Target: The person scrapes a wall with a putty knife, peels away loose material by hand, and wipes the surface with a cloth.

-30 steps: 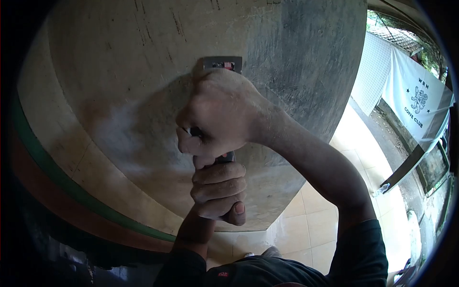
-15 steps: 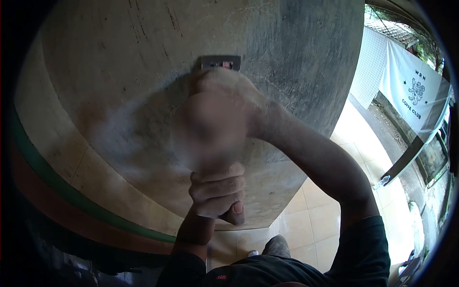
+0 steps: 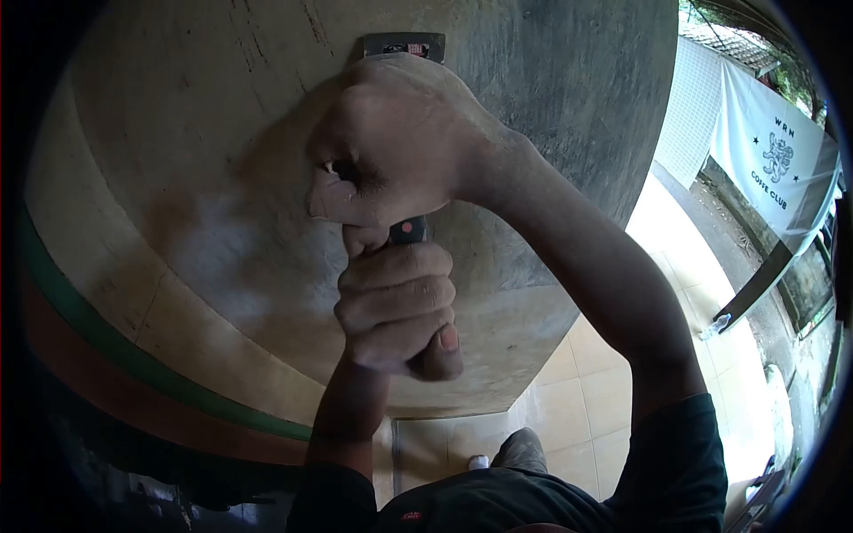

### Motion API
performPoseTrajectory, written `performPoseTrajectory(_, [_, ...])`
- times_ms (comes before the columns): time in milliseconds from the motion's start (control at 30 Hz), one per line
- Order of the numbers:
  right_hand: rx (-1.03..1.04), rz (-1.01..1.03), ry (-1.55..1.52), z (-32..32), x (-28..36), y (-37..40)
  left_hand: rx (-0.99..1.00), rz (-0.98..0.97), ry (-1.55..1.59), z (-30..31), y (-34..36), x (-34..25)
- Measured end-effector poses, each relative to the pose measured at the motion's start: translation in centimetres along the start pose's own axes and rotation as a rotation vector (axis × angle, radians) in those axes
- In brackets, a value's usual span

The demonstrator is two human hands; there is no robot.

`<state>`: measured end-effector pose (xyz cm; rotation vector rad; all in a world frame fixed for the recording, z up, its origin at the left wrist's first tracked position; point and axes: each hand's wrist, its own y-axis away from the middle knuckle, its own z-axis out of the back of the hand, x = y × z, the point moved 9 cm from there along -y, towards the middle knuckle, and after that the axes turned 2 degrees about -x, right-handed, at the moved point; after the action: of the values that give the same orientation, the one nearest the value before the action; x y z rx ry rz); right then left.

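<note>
A wide-bladed scraper lies against the wall, its dark blade edge pointing up. Its black handle with a red dot shows between my two hands. My left hand is closed around the lower end of the handle, fingers wrapped and thumb tip showing on the right. Above it, my right hand is closed in a fist over the upper part, just below the blade. The middle of the scraper is hidden under the right hand.
Dark scratches and grey patches mark the wall. A green band curves along its lower left. Tiled floor lies below, with my foot on it. At the right hang a white banner and, on the floor, a plastic bottle.
Both hands have moved up the wall with the scraper, so the blade sits higher. My right hand, blurred earlier, is sharp now, and the red-dotted part of the handle has come into sight.
</note>
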<state>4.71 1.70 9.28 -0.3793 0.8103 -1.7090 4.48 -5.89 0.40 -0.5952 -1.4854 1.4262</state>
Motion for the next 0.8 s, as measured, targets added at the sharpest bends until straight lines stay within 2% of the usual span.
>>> performPoseTrajectory(33, [-0.001,0.0,0.008,-0.2,0.1,0.0,-0.021,0.047,0.03,0.6,-0.6,-0.6])
performPoseTrajectory(100, [-0.136,0.048,-0.17,-0.3,1.0,1.0,-0.042,0.11,0.064,1.3,0.0,-2.1])
performPoseTrajectory(200, [-0.17,0.138,-0.196,-0.9,1.9,1.8,0.043,0.167,-0.004,0.9,0.6,-2.6])
performPoseTrajectory(300, [-0.121,0.022,-0.273,-0.4,1.0,0.5,-0.047,0.26,0.06,2.1,0.3,-1.8])
performPoseTrajectory(400, [-0.152,0.018,-0.246,-0.3,1.4,0.9,-0.058,0.191,0.09,2.3,-0.4,-2.2])
performPoseTrajectory(433, [-0.151,0.021,-0.25,-0.9,1.5,1.6,0.048,0.078,0.028,1.0,0.7,-2.6])
performPoseTrajectory(500, [-0.148,0.224,-0.11,-1.9,3.2,3.0,0.078,0.088,0.01,0.6,1.7,-3.4])
performPoseTrajectory(533, [-0.151,0.232,-0.094,-1.8,2.9,2.7,0.106,0.108,-0.003,0.2,1.8,-3.4])
performPoseTrajectory(633, [-0.132,0.179,-0.168,-1.2,2.0,1.8,-0.019,0.093,0.1,1.3,1.6,-1.4])
performPoseTrajectory(667, [-0.081,0.14,-0.087,-1.3,1.7,1.4,-0.056,0.1,0.138,1.5,1.7,-0.8])
performPoseTrajectory(733, [-0.04,0.103,-0.006,-2.1,1.5,1.4,0.009,0.028,0.064,0.7,2.0,-1.5])
performPoseTrajectory(800, [-0.081,0.215,-0.106,-2.9,3.0,2.4,0.034,0.047,-0.006,0.4,2.7,-3.0])
